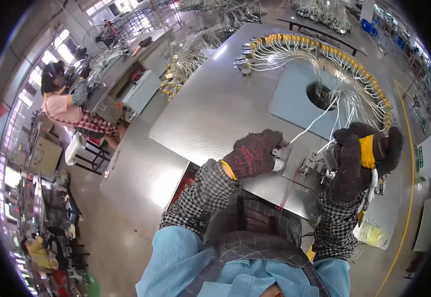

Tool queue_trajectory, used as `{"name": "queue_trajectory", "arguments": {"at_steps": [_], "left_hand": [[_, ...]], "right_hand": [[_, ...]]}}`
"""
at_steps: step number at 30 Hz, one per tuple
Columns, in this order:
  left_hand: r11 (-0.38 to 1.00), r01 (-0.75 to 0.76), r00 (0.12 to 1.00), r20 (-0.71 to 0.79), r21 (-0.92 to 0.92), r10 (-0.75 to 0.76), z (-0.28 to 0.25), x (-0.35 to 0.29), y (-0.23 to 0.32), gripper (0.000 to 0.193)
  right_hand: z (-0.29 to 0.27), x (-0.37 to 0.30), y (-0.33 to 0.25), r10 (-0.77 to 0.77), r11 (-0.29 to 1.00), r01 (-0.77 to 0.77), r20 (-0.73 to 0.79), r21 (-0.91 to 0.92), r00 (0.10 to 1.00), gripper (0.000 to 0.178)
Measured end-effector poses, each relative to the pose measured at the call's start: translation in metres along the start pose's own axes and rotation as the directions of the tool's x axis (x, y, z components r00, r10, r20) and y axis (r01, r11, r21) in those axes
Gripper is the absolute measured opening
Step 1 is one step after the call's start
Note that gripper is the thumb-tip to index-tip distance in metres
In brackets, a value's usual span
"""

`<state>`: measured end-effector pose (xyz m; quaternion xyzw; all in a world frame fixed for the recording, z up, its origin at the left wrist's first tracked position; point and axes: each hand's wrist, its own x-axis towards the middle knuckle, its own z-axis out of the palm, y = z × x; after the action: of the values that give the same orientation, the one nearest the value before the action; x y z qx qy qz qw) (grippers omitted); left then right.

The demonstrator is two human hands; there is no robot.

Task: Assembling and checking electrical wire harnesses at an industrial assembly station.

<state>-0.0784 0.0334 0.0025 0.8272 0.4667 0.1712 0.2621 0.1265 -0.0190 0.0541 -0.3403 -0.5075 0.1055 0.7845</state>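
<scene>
My left hand (257,154), in a dark red knitted glove, pinches a small metal part (280,151) above the steel tabletop. A white cable (307,126) runs from that part toward the round hole in the table. My right hand (349,168), in a dark glove, is closed beside a small metal fixture (310,161). Yellow wrapping (367,152) shows at this hand, and a white strip or hose (373,183) hangs below it. What the right fingers hold is hidden. A thin red wire (288,194) trails from the fixture to the table's near edge.
An arc of yellow-ended connectors (319,45) with white cables lines the table's far side, around a dark round hole (319,96) in a blue-grey panel (287,94). Cable bundles (176,74) hang beyond the left edge. A person (59,101) sits at another bench on the left.
</scene>
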Motion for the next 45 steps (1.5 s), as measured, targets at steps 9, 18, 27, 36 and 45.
{"name": "queue_trajectory", "arguments": {"at_steps": [9,18,27,36,45], "left_hand": [[0.624,-0.113,0.978,-0.196,-0.773,-0.066,0.031,-0.005,0.014,0.055],[0.849,-0.363,0.930,-0.198,-0.383,0.309,0.036,0.026,0.023,0.068],[0.939,-0.291,0.957,-0.046,-0.185,0.288,0.027,0.028,0.029,0.070],[0.986,-0.154,0.978,0.135,-0.056,0.160,0.018,0.036,0.048,0.070],[0.636,-0.049,0.958,0.143,-0.770,0.247,0.047,0.046,0.022,0.089]], "right_hand": [[-0.003,0.004,0.004,0.061,0.998,-0.058,-0.103,0.035,0.993,0.077],[-0.025,0.024,0.013,-0.085,0.991,0.096,-0.119,0.090,0.989,0.074],[-0.019,0.019,0.006,0.026,0.995,-0.018,-0.075,0.098,0.997,0.078],[-0.034,0.007,0.027,0.037,0.948,-0.055,0.065,0.312,0.997,0.067],[-0.058,-0.028,0.089,0.456,0.819,-0.529,0.305,0.224,0.836,0.041]]}}
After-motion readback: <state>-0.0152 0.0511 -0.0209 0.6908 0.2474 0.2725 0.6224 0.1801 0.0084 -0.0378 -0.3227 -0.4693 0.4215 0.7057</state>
